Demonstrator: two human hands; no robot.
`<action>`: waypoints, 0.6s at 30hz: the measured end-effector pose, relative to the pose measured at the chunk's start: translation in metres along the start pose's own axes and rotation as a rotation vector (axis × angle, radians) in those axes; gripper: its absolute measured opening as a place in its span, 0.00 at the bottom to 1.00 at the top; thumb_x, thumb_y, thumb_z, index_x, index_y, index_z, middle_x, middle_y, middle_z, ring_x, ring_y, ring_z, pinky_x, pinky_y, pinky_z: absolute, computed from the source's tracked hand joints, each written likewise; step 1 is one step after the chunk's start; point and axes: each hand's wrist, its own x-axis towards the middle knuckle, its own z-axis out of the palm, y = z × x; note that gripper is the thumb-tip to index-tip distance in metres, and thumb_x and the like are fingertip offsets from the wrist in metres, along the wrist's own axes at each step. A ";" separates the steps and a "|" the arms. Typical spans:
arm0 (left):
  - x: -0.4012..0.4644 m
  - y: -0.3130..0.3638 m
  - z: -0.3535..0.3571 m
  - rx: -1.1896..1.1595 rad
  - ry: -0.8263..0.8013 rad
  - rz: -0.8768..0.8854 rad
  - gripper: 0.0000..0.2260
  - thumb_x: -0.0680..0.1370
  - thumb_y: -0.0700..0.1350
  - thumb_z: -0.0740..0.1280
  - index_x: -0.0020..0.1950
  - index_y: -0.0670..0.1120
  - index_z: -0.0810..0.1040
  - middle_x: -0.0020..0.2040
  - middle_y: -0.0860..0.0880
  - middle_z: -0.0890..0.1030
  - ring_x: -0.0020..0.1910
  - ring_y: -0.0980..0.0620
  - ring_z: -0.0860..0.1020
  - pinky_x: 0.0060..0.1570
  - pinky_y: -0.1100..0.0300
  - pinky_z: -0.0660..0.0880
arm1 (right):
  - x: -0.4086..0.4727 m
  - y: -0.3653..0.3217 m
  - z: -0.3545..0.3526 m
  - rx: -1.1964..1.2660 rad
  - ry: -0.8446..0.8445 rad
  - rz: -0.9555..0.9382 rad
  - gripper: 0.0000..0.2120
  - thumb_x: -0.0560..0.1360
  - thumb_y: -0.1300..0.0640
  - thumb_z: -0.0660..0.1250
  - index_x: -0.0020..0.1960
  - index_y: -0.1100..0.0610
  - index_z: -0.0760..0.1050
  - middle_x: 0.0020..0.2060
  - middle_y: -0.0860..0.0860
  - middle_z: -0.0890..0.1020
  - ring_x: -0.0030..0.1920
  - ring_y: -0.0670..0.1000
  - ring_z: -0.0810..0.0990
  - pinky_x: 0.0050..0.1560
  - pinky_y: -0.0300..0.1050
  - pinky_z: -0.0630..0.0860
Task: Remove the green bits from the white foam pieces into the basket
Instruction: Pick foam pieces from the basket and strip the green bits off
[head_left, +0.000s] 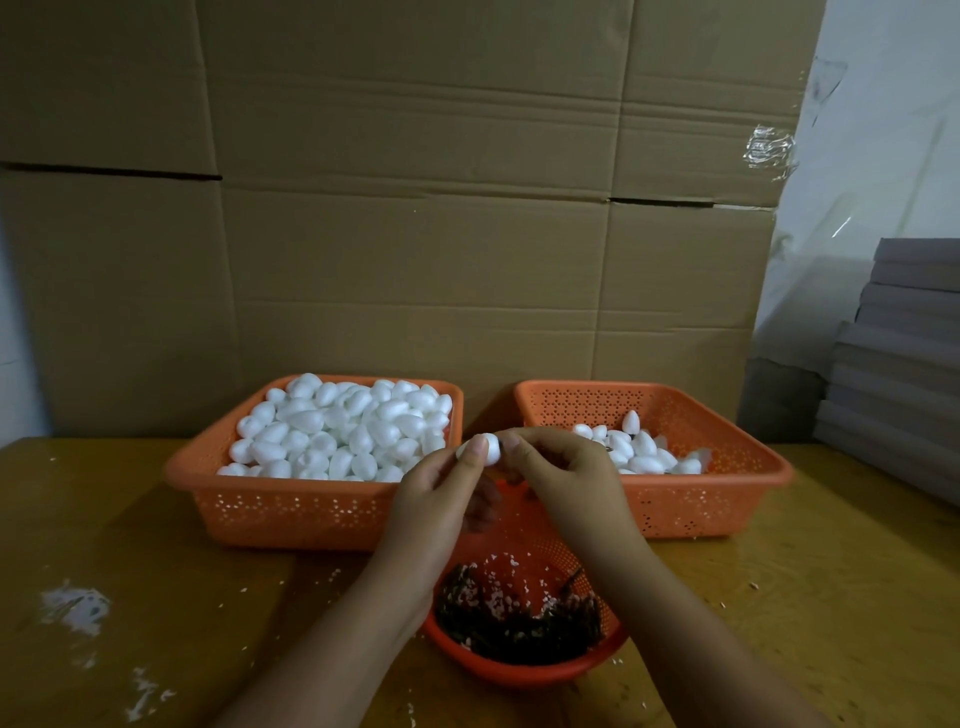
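Both hands meet above the middle of the desk (156, 545), over the gap between two orange baskets; the left hand (436, 499) holds a white foam piece (485, 448) pinched between thumb and curled fingers (475, 457), the piece standing just above the fingertips; the right hand (566, 478) has its fingers curled as well, thumb and forefinger closed at the right end of that same piece, so both hands grip it; whether a green bit sits under the right fingertips cannot be told, for the fingers hide that end.

Directly below the hands, nearest the person, sits a round orange basket (519, 675); it holds a dark heap of removed bits (519, 623) speckled with white foam crumbs, and in this dim light their colour reads as very dark rather than plainly green.

Behind it to the left stands a rectangular orange basket (291, 514) filled to the rim with white foam pieces (343, 426); behind to the right stands a second rectangular basket (727, 504), holding only a small cluster of white pieces (639, 452) in its near left part.

White crumbs (72, 608) lie scattered on the desk at the left; a wall of brown cardboard (415, 208) rises behind the baskets; a stack of grey sheets (904, 364) stands at the right edge.
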 end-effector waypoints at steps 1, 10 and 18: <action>0.001 0.000 0.000 -0.009 0.010 -0.008 0.13 0.68 0.63 0.67 0.41 0.57 0.85 0.33 0.50 0.82 0.32 0.55 0.80 0.32 0.64 0.75 | 0.001 -0.001 0.000 0.064 0.006 0.032 0.06 0.77 0.60 0.67 0.47 0.58 0.83 0.35 0.47 0.83 0.36 0.40 0.80 0.39 0.32 0.74; 0.003 -0.002 0.000 0.002 0.018 -0.014 0.11 0.78 0.56 0.64 0.43 0.54 0.84 0.34 0.48 0.83 0.32 0.53 0.80 0.32 0.62 0.76 | 0.000 -0.005 0.001 0.176 -0.013 0.139 0.05 0.76 0.64 0.66 0.43 0.59 0.78 0.32 0.49 0.81 0.33 0.42 0.80 0.36 0.34 0.76; 0.002 -0.003 -0.003 0.007 -0.048 0.011 0.07 0.80 0.46 0.65 0.54 0.55 0.81 0.42 0.48 0.85 0.36 0.53 0.81 0.36 0.58 0.76 | -0.001 -0.007 0.000 0.257 -0.002 0.218 0.10 0.79 0.61 0.64 0.41 0.65 0.75 0.29 0.52 0.78 0.29 0.44 0.77 0.33 0.34 0.74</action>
